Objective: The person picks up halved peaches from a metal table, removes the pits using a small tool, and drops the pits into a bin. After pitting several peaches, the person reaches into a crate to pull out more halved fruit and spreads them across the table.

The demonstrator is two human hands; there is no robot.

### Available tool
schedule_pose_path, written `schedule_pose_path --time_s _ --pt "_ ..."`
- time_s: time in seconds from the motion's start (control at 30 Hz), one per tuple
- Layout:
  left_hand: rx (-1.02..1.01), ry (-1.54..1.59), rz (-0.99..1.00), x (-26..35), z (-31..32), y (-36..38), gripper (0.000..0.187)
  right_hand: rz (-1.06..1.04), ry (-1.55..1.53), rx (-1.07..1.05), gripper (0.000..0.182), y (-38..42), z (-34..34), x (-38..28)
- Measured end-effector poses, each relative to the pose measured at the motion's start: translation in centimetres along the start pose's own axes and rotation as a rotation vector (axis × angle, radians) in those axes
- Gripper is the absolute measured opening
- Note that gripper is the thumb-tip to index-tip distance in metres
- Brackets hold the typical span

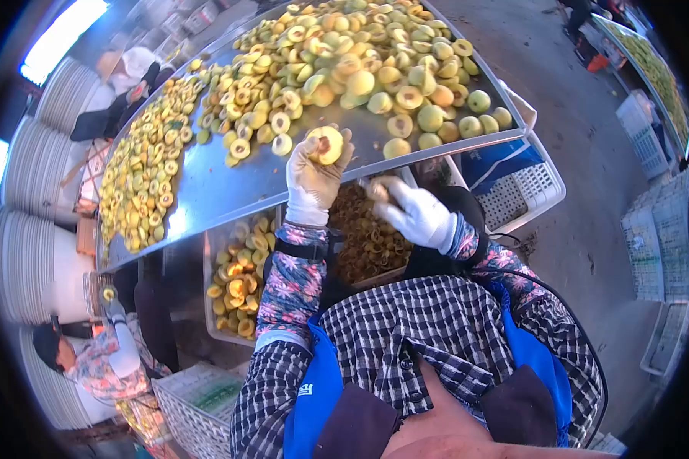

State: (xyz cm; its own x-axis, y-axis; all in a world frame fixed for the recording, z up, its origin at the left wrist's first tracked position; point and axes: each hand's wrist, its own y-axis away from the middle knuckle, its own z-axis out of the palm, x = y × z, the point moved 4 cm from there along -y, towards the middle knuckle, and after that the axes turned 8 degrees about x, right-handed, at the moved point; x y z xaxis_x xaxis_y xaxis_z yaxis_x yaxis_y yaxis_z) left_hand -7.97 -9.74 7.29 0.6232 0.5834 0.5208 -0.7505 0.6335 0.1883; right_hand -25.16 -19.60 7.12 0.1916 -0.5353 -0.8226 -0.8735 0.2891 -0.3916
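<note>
My left hand (312,180), in a white glove, holds a halved peach (328,144) with its pitted face up, at the near edge of a big metal tray (222,187). My right hand (417,214), also gloved, is lower, over a crate of brown pits (367,241), with its fingers closed on a small piece (377,188); what that piece is I cannot tell. The tray carries several halved and whole peaches (344,69).
A crate of peach halves (236,283) stands under the tray. One person in a floral sleeve (103,356) works at lower left, another (122,92) at the tray's far side. White empty crates (524,195) lie at right. Stacked round trays (31,252) line the left.
</note>
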Motion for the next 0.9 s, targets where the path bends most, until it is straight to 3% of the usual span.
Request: schedule_pose_path --time_s 0.13,0.5,0.67,0.73,0.77,0.9 --pt "0.107 -0.049 0.155 0.0 0.2 2.4 0.052 -0.111 0.128 0.141 0.034 -2.7 0.0 -2.4" --pt "0.038 -0.035 0.295 -1.4 1.2 3.4 0.047 -0.145 0.300 0.164 0.028 -3.3 2.5 -3.7" --pt "0.187 -0.093 0.285 -1.6 1.1 4.5 0.045 -0.048 0.374 0.014 0.030 -2.9 3.0 -2.7" --pt "0.190 -0.178 0.248 -1.3 0.8 4.6 0.045 -0.259 0.402 0.043 0.031 -2.5 3.1 -2.4" --pt "0.192 -0.264 0.216 -1.1 0.7 4.6 0.046 -0.256 0.401 0.042 0.031 -2.2 2.9 -2.2" --pt "0.219 -0.366 0.115 -1.4 -0.4 3.8 0.048 -0.015 0.258 -0.180 0.031 -2.0 2.8 -1.4"
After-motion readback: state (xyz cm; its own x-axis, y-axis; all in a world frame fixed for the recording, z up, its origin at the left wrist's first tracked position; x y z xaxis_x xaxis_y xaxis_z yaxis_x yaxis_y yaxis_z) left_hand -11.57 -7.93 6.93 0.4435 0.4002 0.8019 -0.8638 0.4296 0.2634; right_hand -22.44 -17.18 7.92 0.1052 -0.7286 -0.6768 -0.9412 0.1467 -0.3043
